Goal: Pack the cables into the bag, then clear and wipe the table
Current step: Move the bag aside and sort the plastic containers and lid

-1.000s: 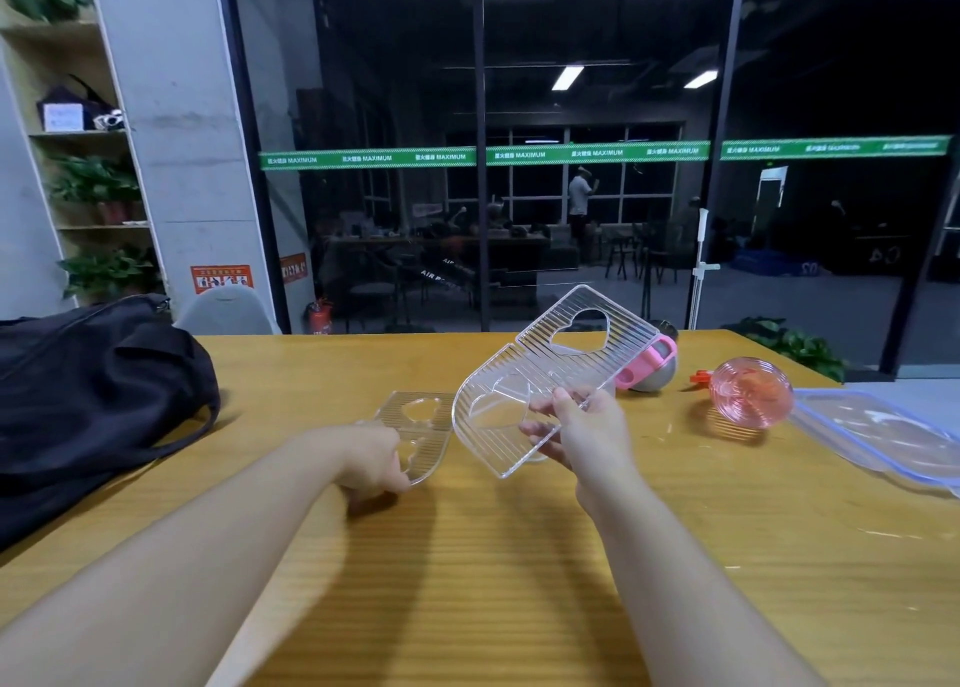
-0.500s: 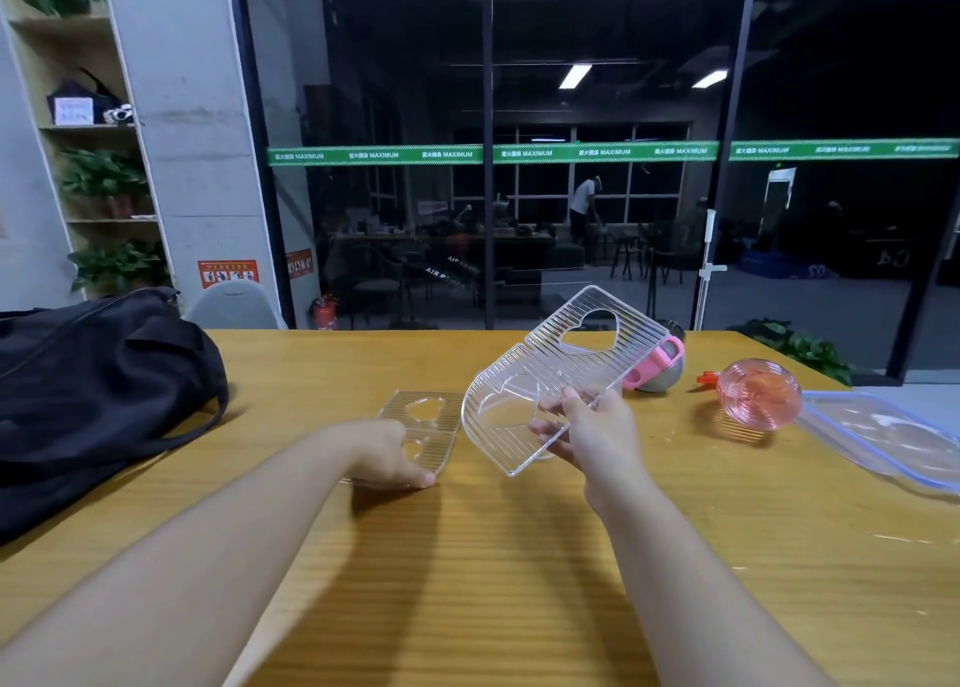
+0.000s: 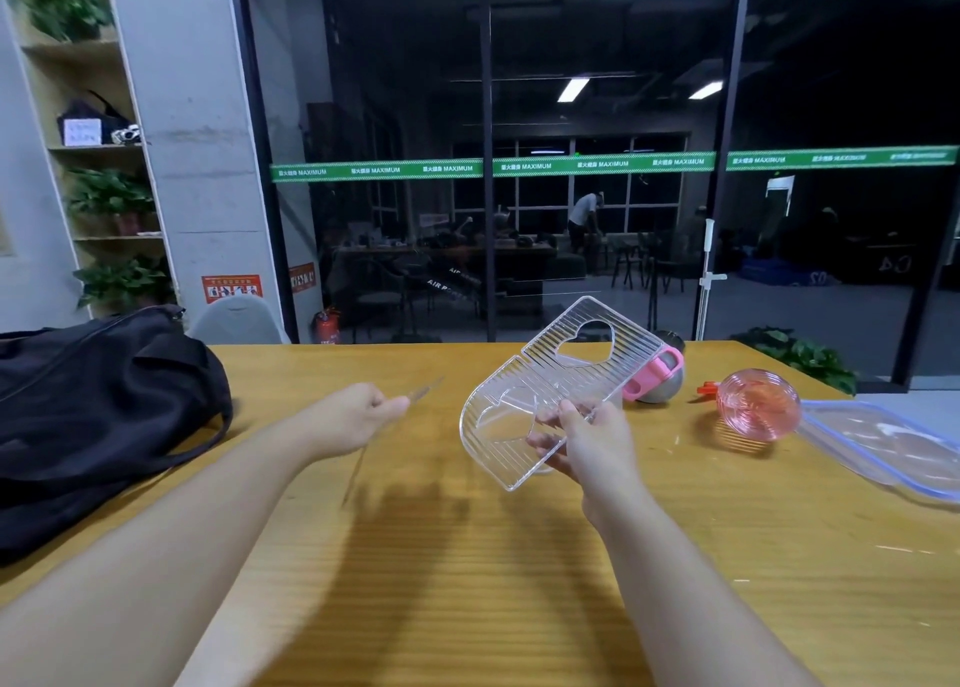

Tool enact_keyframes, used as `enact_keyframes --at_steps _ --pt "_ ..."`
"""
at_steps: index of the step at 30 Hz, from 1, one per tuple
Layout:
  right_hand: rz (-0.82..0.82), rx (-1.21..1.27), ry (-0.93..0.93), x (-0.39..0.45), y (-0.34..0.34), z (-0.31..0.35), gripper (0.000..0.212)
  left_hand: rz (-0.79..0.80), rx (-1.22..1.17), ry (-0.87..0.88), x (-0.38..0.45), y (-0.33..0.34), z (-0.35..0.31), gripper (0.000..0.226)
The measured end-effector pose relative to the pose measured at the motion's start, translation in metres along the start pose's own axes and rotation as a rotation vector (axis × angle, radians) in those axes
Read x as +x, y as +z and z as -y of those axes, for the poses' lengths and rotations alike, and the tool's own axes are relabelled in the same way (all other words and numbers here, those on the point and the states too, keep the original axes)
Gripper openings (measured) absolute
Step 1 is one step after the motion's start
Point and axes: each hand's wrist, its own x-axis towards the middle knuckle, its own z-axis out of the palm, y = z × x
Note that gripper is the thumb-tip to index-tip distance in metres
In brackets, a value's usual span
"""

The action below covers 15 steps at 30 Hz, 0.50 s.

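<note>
Clear tray (image 3: 561, 390) between right fingers (image 3: 563, 416)

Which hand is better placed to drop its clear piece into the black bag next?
Left. The left hand pinches a thin clear piece and is nearer the black bag at the table's left end. The right hand holds the ribbed clear tray farther right.

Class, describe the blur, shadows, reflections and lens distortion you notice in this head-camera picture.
Head view: the left hand and the thin clear piece it pinches are motion-blurred; arm shadows fall on the table; ceiling lights reflect in the dark glass wall; wide-angle distortion tilts the uprights.
</note>
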Motion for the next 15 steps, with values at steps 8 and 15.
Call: enact_keyframes --at_steps 8,15 --pt "0.067 -0.027 -0.043 -0.009 0.004 0.0 0.015 -0.378 -0.334 0.015 -0.006 -0.001 0.025 0.03" --pt "0.161 0.032 -0.088 -0.017 0.008 0.002 0.012 -0.671 -0.785 0.082 -0.038 0.008 -0.008 0.033"
